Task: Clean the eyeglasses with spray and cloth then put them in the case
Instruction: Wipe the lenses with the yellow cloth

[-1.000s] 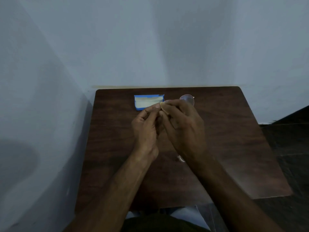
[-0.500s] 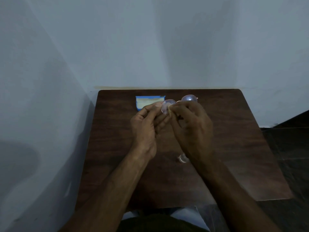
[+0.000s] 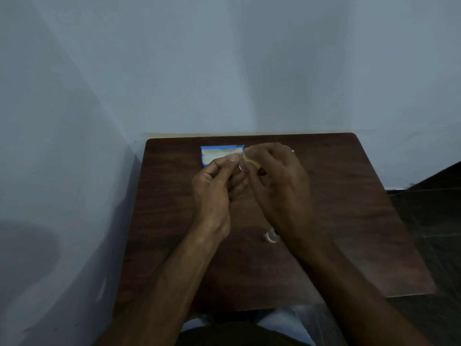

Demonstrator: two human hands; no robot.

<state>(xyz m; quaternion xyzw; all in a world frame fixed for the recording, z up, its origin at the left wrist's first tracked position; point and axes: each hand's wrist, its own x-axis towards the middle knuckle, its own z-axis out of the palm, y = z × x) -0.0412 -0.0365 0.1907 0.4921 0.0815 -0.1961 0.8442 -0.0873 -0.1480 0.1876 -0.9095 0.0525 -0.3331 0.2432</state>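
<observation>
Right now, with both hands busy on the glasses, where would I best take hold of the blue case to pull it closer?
I'd grip the case at its left short end, coming from the left. It lies flat and seems open, long side across the table, and that end is bare. Its right end sits behind the right hand and the cloth wiping the glasses.

Smooth dark wood-grain table

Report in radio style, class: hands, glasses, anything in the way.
Left hand holds eyeglasses; right hand pinches cloth on a lens. Eyeglasses above table, not cased. Blue case beyond hands, nothing between.
</observation>
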